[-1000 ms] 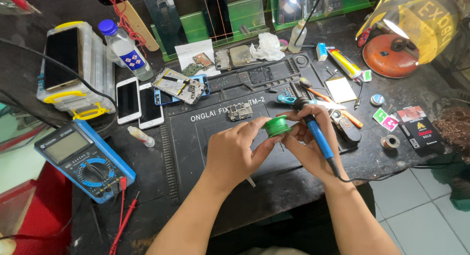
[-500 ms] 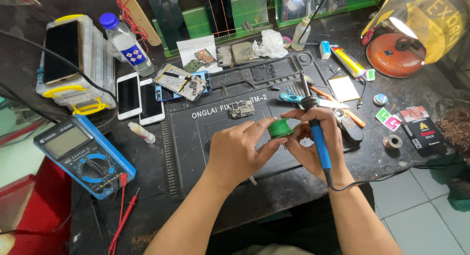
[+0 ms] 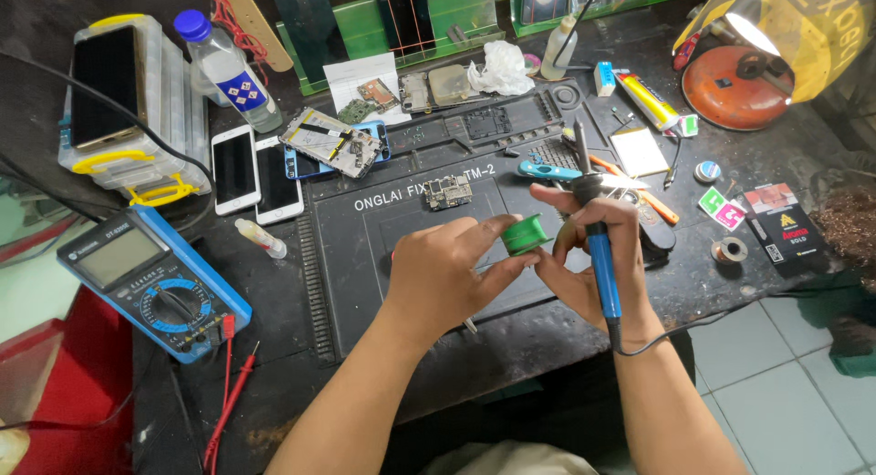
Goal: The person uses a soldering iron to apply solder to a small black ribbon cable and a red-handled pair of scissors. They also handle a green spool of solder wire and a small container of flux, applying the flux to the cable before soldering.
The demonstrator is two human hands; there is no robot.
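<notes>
Cluttered dark repair surface (image 3: 511, 347) under a yellow desk lamp (image 3: 794, 37), with a black ribbed work mat (image 3: 365, 256) laid in the middle so small parts stay put. Left hand (image 3: 447, 274) pinches a small green spool (image 3: 525, 233) between thumb and fingers, lifted just above the mat near its right half, likely kept close to the iron for easy feeding. Right hand (image 3: 593, 256) wraps fully around the blue-handled soldering iron (image 3: 598, 238), tip pointing up and away from the body, cord trailing down past the wrist off the surface edge; its index finger also reaches to the spool, so both hands meet at it. Small circuit board (image 3: 447, 192) lies alone on the mat, just beyond the hands, clear of other parts. 2 white phones (image 3: 255, 169) lie face up side by side left of the mat, next to an opened phone (image 3: 333, 142). Blue multimeter (image 3: 155, 279) sits at the left edge with red probes (image 3: 228, 393) hanging toward the front. Clear plastic organiser boxes (image 3: 119, 101) stack at far left, a water bottle (image 3: 224, 69) beside them. Tweezers and cutters (image 3: 557, 172) lie right of the board, within reach.
</notes>
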